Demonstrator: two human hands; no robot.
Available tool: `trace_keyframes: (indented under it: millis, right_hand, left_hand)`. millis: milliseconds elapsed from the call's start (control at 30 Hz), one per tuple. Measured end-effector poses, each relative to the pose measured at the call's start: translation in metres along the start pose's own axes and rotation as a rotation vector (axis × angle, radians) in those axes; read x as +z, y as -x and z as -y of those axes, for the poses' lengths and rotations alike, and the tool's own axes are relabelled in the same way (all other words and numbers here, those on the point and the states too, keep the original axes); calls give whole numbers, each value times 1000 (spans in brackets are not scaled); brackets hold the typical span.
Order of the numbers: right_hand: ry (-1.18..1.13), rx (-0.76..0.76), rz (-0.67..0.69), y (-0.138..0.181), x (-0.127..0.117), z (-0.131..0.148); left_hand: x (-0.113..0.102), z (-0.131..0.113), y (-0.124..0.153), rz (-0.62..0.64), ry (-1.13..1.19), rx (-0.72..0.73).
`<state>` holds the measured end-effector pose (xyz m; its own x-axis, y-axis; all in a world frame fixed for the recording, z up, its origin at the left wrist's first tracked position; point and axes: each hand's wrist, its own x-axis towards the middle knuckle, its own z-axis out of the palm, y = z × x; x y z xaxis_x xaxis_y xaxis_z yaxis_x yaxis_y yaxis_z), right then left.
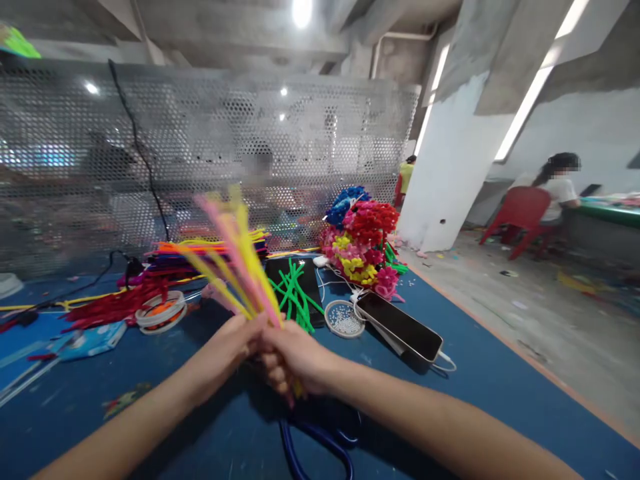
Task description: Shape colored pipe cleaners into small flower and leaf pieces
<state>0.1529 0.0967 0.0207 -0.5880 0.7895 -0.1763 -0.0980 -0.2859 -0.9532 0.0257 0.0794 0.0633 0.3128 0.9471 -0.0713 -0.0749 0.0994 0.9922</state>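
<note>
Both my hands meet over the blue table around a bunch of yellow and pink pipe cleaners (245, 253), which fan out upward and are blurred at the tips. My right hand (287, 353) is wrapped round the lower part of the bunch, and short ends poke out beneath it. Fingers of my left hand (243, 340) are closed at the bunch's left side, pressed against the right hand. Just below lie blue-handled scissors (320, 447), their blades hidden under my hands. Green pipe cleaners (297, 293) rest on a dark flat object behind the hands.
A phone (403, 327) with a white cable lies right of a dish of white beads (345, 319). Pipe-cleaner flowers (367, 233) are heaped behind it. Red pipe cleaners (115, 303) and a white ring-shaped container (161, 312) sit left. A perforated metal screen (210, 133) stands at the back.
</note>
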Motion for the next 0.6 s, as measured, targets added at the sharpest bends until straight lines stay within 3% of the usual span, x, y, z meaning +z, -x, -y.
trace_keyframes:
  millis: [67,100,167,267,400,500,600]
  right_hand:
    - [-90,142,158,12,18,3]
    - [-98,188,176,18,22,6]
    - [55,178,140,29,20,9]
    - [307,-33,39,38,4,3]
    - [167,-106,-142,33,-15,-15]
    - [27,-88,-185,26,-22,-24]
    - [127,-80,-184,24,-27,-26]
  left_hand:
    - [7,11,-6,-34,144,-76]
    - [7,17,-8,-47,194,-88]
    - [3,29,-9,-59,278,-98]
    - [-3,44,-8,-3,415,-96]
    - [-8,60,-7,30,500,-201]
    - [-7,73,-7,102,484,-303]
    - [-5,81,-6,185,444,-336]
